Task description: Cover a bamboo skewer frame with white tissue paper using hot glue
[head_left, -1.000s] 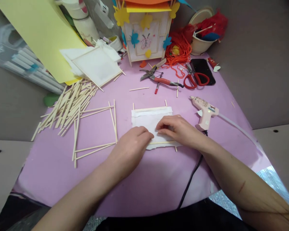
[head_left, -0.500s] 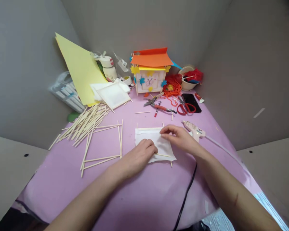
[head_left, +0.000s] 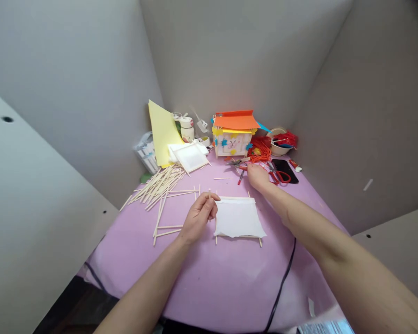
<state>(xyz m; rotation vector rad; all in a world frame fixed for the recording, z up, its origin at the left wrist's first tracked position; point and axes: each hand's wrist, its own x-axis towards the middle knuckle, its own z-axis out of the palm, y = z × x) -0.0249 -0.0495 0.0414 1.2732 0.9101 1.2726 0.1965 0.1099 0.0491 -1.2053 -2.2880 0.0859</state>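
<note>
Pinched upright in my left hand [head_left: 199, 215] is a short thin wooden stick [head_left: 209, 217], just left of a small frame of sticks. White cloth [head_left: 239, 218] covers that frame, its top edge folded along the upper stick [head_left: 237, 198]. My right hand [head_left: 258, 176] reaches beyond the frame, its fingers closed over the handles of red-handled cutters [head_left: 235, 163]; the fingertips are partly hidden. A red-capped pen [head_left: 240, 178] lies beside the cutters. Red scissors [head_left: 282, 177] are just right of my right hand.
Loose sticks [head_left: 163, 183] and an uncovered stick frame [head_left: 160, 218] are at left. A decorated little house [head_left: 232, 141] with an orange roof stands behind, beside red yarn [head_left: 259, 150]. A phone [head_left: 289, 171] lies at right. A black cable [head_left: 282, 283] crosses the front.
My right hand has left the cloth and moved forward to the cutters. My left hand has lifted the short stick off the cloth and shifted left. The view has tilted up and turned left.
</note>
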